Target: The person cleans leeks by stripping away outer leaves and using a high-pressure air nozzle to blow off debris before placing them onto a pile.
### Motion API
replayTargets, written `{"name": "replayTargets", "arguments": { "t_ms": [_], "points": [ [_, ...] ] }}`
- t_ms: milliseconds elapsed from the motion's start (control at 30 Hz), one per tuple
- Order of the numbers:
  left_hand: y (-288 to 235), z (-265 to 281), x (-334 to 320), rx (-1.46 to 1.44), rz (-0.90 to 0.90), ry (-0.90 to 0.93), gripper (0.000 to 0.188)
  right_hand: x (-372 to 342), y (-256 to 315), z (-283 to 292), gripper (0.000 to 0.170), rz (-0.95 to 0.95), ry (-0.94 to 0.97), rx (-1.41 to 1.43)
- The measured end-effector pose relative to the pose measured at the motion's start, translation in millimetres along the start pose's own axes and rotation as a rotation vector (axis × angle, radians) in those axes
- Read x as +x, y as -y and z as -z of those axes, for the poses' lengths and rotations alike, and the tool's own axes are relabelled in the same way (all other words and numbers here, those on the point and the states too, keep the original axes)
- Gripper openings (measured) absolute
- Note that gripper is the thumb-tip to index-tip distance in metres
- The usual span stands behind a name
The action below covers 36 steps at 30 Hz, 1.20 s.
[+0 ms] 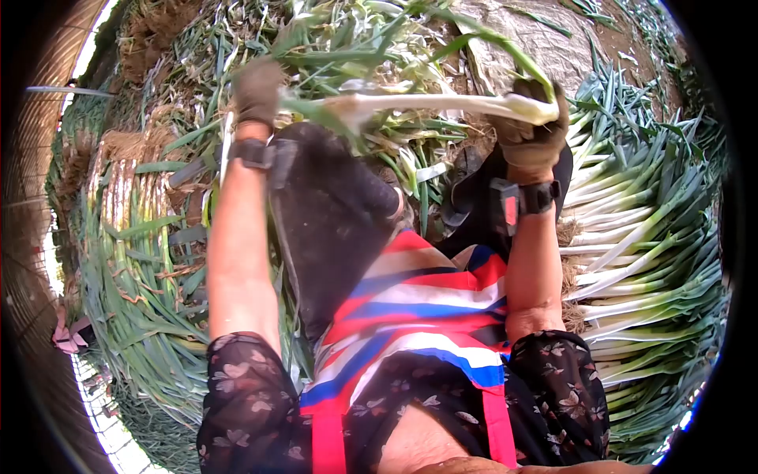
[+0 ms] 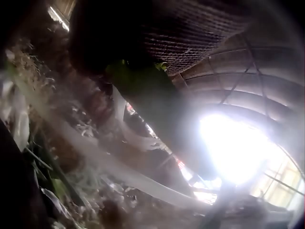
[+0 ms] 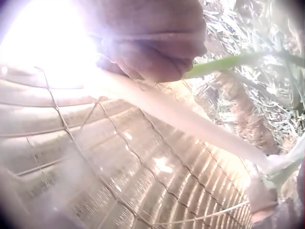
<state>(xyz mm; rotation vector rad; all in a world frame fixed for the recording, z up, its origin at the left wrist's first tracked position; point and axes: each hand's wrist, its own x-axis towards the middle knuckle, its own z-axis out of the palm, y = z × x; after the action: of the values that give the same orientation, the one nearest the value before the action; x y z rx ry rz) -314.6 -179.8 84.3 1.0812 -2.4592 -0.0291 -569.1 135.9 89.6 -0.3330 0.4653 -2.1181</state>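
Note:
In the head view, a long green onion lies crosswise between my two gloved hands, its white stalk bare. My right hand grips the stalk's right end, where a green leaf arcs up and back. The right wrist view shows the white stalk running out below the curled right glove. On the other side, my left hand is blurred near blurred green leaves at the stalk's left end. Beneath the left glove, the left wrist view has a broad green leaf coming out of the grip.
To the right, a thick row of white-stalked green onions lies with leaves outward. Unpeeled onions with dry roots are heaped at left. Stripped leaves litter the ground ahead, beside a pale sheet. A ribbed wall curves along the left.

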Motion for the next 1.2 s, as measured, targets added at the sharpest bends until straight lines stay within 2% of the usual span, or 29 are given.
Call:
{"name": "replayTargets", "arguments": {
  "t_ms": [33, 67, 100, 133, 167, 200, 267, 333, 400, 433, 467, 500, 567, 633, 733, 767, 833, 1167, 1200],
  "points": [
    [56.8, -9.0, 3.5, 0.5, -0.308, -0.038, 0.015, 1.4, 3.6, 3.6, 0.034, 0.062, 0.021, -0.017],
    [83.6, -4.1, 0.2, 0.452, -0.099, 0.013, 0.017, 2.0, 8.4, 8.5, 0.036, 0.131, 0.036, -0.036],
    [92.0, -1.0, -10.9, 0.397, 0.106, 0.074, 0.018, 2.2, 10.9, 9.4, 0.038, 0.149, 0.131, 0.011],
    [67.3, 17.3, -14.3, 0.397, 0.275, 0.15, 0.022, 2.3, 13.4, 10.3, 0.04, 0.161, 0.228, 0.06],
    [40.6, 34.3, -16.3, 0.402, 0.452, 0.23, 0.025, 5.0, 8.5, 3.5, 0.041, 0.115, 0.415, 0.179],
    [34.7, 26.4, -23.4, 0.334, 0.226, 0.076, 0.029, 3.4, 5.8, -1.9, 0.043, 0.097, 0.348, 0.198],
    [25.7, 11.4, -36.7, 0.191, -0.217, -0.239, 0.037, 3.0, 4.7, -6.6, 0.042, 0.085, 0.357, 0.211],
    [-60.7, 39.3, -48.8, -0.356, -0.116, 0.252, 0.048, 4.2, 3.9, -5.4, 0.041, 0.062, 0.431, 0.276],
    [-124.2, 50.9, -56.3, -0.731, -0.311, 0.457, 0.045, 2.1, 6.7, -8.8, 0.038, 0.091, 0.35, 0.215],
    [-143.6, 46.8, -64.8, -0.758, -0.376, 0.489, 0.045, 0.3, 7.9, -9.8, 0.036, 0.11, 0.307, 0.184],
    [-159.1, 46.8, -74.3, -0.666, -0.425, 0.461, 0.041, -1.3, 6.3, -7.6, 0.038, 0.172, 0.329, 0.154],
    [-166.8, 52.2, -79.5, -0.63, -0.467, 0.436, 0.038, 0.5, 9.0, -4.8, 0.037, 0.134, 0.442, 0.192],
    [-178.8, 69.9, -81.6, -0.613, -0.543, 0.383, 0.032, -6.1, 13.2, -6.9, 0.035, 0.163, 0.416, 0.176],
    [-191.9, 105.0, -82.8, -0.638, -0.499, 0.305, 0.02, -18.0, 19.6, -11.0, 0.034, 0.201, 0.378, 0.135],
    [-182.6, 142.1, -101.4, -0.612, -0.509, 0.049, 0.02, -30.2, 27.6, -14.1, 0.032, 0.258, 0.347, 0.044],
    [-183.5, 154.7, -104.8, -0.603, -0.546, 0.02, 0.021, -33.4, 33.4, -19.6, 0.031, 0.288, 0.342, 0.006],
    [-176.0, 162.3, -118.5, -0.729, -0.464, -0.004, 0.022, -45.1, 40.2, -17.3, 0.03, 0.335, 0.32, -0.061],
    [-173.0, 169.1, -121.8, -0.583, -0.505, -0.072, 0.024, -93.0, 62.7, -40.0, 0.027, 0.571, 0.233, -0.427],
    [-169.4, 165.4, -117.4, -0.582, -0.527, -0.032, 0.032, -98.9, 63.9, -43.7, 0.027, 0.603, 0.226, -0.458]
  ]
}}
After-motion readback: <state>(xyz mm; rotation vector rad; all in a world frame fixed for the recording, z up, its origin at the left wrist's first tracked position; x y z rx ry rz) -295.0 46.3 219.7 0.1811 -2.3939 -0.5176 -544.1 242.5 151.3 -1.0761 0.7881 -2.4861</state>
